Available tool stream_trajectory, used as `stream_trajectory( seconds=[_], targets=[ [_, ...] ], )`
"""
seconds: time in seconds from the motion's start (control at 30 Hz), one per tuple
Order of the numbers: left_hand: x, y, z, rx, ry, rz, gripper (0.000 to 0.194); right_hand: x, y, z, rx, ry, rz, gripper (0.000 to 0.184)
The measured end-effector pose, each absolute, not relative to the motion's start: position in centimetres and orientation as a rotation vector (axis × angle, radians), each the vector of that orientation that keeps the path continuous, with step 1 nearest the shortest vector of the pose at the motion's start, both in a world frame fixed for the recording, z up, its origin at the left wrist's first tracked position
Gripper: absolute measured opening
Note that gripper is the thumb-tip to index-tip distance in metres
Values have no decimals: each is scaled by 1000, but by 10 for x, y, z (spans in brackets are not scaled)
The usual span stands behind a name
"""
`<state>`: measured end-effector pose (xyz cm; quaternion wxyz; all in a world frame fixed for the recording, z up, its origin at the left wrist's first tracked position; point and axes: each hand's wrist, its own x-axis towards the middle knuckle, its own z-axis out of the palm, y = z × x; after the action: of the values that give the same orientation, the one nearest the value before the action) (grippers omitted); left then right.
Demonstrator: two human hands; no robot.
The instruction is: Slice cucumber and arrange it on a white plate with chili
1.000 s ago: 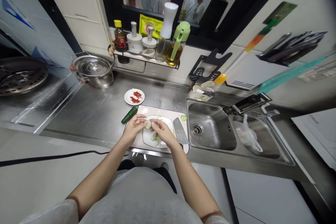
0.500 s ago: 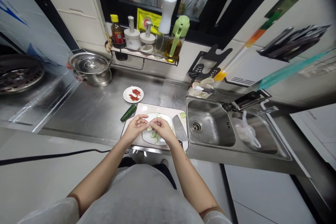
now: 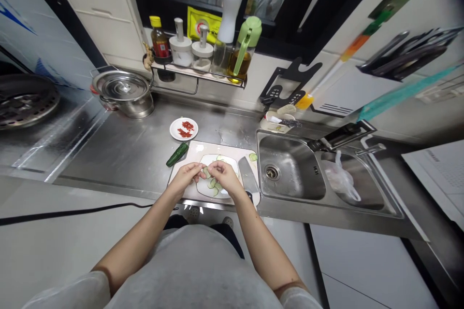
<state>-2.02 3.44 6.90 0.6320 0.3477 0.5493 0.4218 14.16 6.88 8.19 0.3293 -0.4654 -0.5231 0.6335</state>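
Note:
Between my fingertips is a thin cucumber slice point(image 3: 206, 172), pale with a green rim. My left hand point(image 3: 187, 176) pinches it from the left, and my right hand point(image 3: 224, 177) grips it from the right. Both hands are above a white plate point(image 3: 205, 191) where several cucumber slices point(image 3: 216, 186) lie. Under the plate is a light pink cutting board point(image 3: 195, 147). A cleaver point(image 3: 248, 174) rests on the board to the right of the plate, and a small cucumber piece point(image 3: 253, 157) lies at the board's upper right corner.
A dark green cucumber point(image 3: 177, 154) lies left of the board. Behind it stands a small plate point(image 3: 174, 130) of chopped red pepper. The sink point(image 3: 290, 190) is to the right, a lidded steel pot point(image 3: 134, 106) to the left. A condiment rack point(image 3: 197, 75) hangs on the wall.
My fingers have shifted slightly apart, so more of the cucumber slice shows between them. The view has tilted a little.

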Motion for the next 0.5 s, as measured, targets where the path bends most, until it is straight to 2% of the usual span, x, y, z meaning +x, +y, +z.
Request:
stream_trajectory(
  seconds=[0.5],
  targets=[
    [-13,41,62,875,1361,1240,33,142,72,71,-1325,-1334,1774,32]
  ],
)
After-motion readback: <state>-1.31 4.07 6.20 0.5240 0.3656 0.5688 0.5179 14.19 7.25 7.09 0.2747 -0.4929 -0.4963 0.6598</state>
